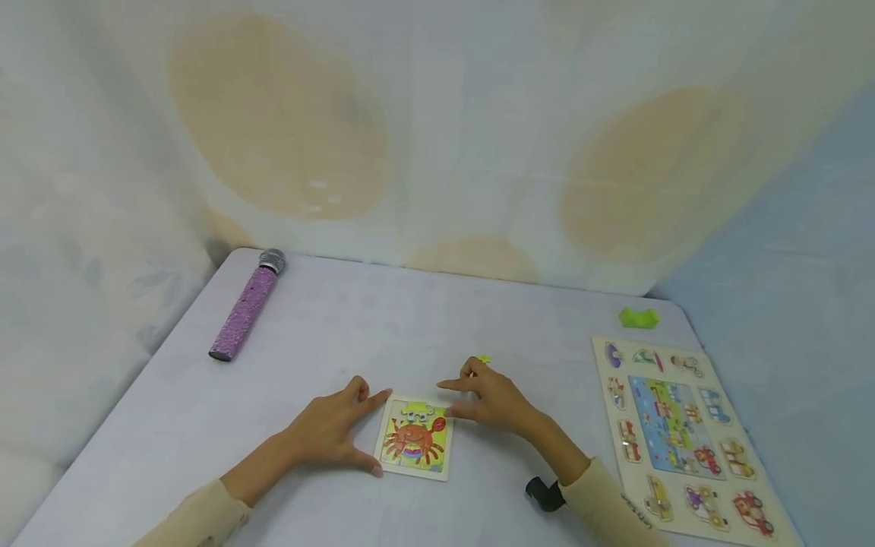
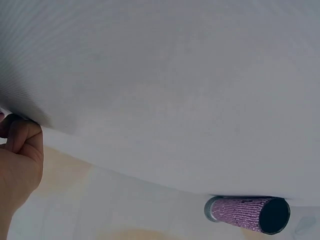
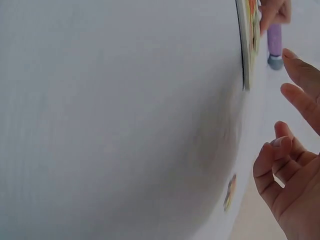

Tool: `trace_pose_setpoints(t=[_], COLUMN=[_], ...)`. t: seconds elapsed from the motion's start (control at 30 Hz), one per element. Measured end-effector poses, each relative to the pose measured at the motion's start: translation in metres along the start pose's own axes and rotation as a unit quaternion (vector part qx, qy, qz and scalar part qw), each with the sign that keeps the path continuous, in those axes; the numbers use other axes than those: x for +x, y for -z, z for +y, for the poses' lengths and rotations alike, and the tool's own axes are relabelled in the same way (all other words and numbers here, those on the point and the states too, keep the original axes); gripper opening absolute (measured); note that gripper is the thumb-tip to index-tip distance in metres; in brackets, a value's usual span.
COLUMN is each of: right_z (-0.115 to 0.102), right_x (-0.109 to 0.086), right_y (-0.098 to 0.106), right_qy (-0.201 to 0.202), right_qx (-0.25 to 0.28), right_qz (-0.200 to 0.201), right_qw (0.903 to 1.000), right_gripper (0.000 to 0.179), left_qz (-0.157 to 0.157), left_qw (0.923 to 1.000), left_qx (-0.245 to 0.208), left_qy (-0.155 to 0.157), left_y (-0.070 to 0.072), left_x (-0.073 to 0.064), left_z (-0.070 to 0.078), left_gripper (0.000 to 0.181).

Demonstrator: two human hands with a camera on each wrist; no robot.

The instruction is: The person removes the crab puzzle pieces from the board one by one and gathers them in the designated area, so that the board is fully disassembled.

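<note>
A small square crab puzzle (image 1: 414, 444) lies on the table, a red crab on yellow in a pale frame. In the head view, my left hand (image 1: 328, 427) holds its left side, forefinger at the upper corner and thumb at the lower one. My right hand (image 1: 502, 403) hovers at its right edge, thumb and forefinger spread and the other fingers loosely bent, with nothing seen between them. A small yellow-green puzzle piece (image 1: 484, 358) lies just beyond the right hand, partly hidden; the right wrist view shows the piece (image 3: 230, 192) below the fingers.
A purple glittery microphone (image 1: 246, 311) lies at the back left. On the right is a large picture board (image 1: 618, 456) of vehicles, with a bright green object (image 1: 639, 317) behind it. A black object (image 1: 544, 494) sits by the right sleeve. Cloth walls (image 1: 472, 152) border the table.
</note>
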State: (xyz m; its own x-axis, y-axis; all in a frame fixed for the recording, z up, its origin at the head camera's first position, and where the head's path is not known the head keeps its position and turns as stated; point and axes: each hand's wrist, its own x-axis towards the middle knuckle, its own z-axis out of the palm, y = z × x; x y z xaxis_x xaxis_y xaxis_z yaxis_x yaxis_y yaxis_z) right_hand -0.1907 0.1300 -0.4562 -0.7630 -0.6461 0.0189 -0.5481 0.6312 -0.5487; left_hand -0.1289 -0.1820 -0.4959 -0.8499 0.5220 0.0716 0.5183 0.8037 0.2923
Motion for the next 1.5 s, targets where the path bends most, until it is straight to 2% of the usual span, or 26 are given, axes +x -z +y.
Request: trace_pose_setpoints(t=[0.23,0.53,0.83,1.27,1.5], right_z=[-0.013,-0.016,-0.02,-0.021,-0.019], right_x=[0.003,0.005,0.009,0.01,0.009], right_y=[-0.014,-0.024,-0.027,-0.031,-0.035], right_qy=[-0.016,0.0,0.017,0.009,0.03], right_qx=[-0.011,-0.03,-0.021,-0.029,-0.037], right_qz=[-0.022,-0.025,-0.032,-0.009,0.021], right_qw=[0.9996,0.9992,0.9991,0.9995,0.9987], right_gripper=[0.045,0.044,0.043,0.045,0.037], left_qz=[-0.008,-0.011,-0.013,-0.018,-0.013], left_qw=[0.9999,0.9999,0.9998,0.9997,0.9998], left_qx=[-0.002,0.0,-0.001,-0.001,0.004], left_qy=[0.01,0.01,0.013,0.018,0.015], left_y=[-0.001,0.003,0.004,0.004,0.002], left_x=[0.002,0.001,0.001,0.001,0.001], left_z=[0.001,0.002,0.002,0.002,0.002], left_gripper=[0.116,0.115,0.115,0.116,0.115])
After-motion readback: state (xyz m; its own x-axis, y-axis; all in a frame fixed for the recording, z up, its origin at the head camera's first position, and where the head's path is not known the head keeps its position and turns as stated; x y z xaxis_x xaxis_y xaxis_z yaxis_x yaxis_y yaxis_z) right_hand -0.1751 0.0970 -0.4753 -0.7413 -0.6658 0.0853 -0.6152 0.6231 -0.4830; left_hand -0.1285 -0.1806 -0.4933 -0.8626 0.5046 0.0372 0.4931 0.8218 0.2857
